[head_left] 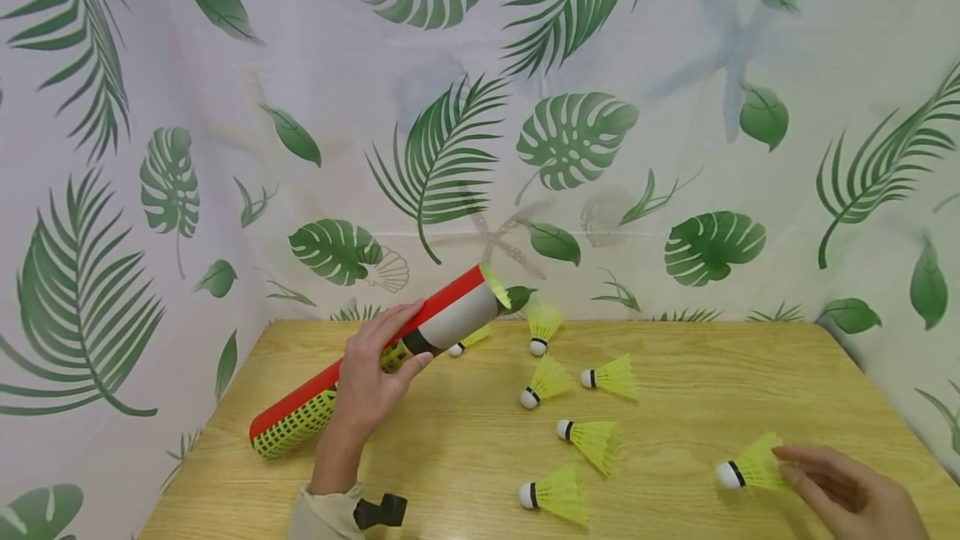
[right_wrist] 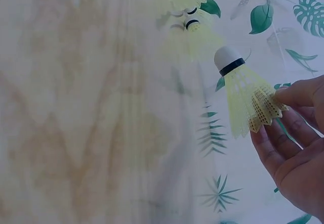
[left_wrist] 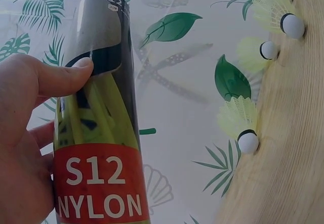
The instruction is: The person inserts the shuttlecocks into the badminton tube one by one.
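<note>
My left hand (head_left: 372, 373) grips a shuttlecock tube (head_left: 300, 417), red, grey and yellow-green, tilted with its upper end to the right. A yellow shuttlecock rim shows at that upper end. In the left wrist view the tube (left_wrist: 98, 183) reads "S12 NYLON", and the thumb presses near its grey band. On the right, my right hand (head_left: 855, 490) pinches the skirt edge of a yellow shuttlecock (head_left: 752, 465), its white cork pointing left. The right wrist view shows this shuttlecock (right_wrist: 248, 90) held between thumb and fingers.
Several yellow shuttlecocks lie on the wooden table (head_left: 675, 390) between the hands, among them a near shuttlecock (head_left: 557, 496) and a far shuttlecock (head_left: 543, 327). A leaf-patterned cloth (head_left: 465, 48) hangs behind and along the sides. A black strap mount (head_left: 381, 512) sits at the left wrist.
</note>
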A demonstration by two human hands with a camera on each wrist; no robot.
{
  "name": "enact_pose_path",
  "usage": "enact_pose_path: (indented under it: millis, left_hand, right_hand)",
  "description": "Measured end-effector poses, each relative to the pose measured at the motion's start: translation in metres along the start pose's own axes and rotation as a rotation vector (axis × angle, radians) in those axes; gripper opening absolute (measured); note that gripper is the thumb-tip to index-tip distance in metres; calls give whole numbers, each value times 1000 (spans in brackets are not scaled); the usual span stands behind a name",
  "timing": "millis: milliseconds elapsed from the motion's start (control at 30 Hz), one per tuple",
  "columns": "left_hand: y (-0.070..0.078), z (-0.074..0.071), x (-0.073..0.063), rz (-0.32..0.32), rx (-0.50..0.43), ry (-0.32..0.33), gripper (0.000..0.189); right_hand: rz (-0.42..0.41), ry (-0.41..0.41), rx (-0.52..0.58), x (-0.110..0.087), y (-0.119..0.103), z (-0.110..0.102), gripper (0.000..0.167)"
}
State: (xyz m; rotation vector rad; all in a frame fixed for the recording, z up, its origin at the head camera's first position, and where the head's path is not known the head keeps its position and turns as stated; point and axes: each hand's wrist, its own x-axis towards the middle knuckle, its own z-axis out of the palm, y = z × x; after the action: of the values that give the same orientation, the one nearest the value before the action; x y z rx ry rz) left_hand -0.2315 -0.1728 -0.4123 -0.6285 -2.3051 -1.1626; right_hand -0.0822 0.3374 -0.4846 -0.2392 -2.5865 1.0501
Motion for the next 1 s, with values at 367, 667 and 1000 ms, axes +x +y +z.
enact_pose_path:
  millis: [367,667,1000]
  left_hand:
    - [0,1,0,-17,-7,-15,67]
    - [1,1,-2,-18,2,-20,66]
    - [-1,2,-2,2,-3,-26,66]
  right_hand:
    - [-240,53,93,16,-33,1,24]
    - [-316,39,167,33,-61,8,29]
    - [-405,53,283,50,-97,21,32]
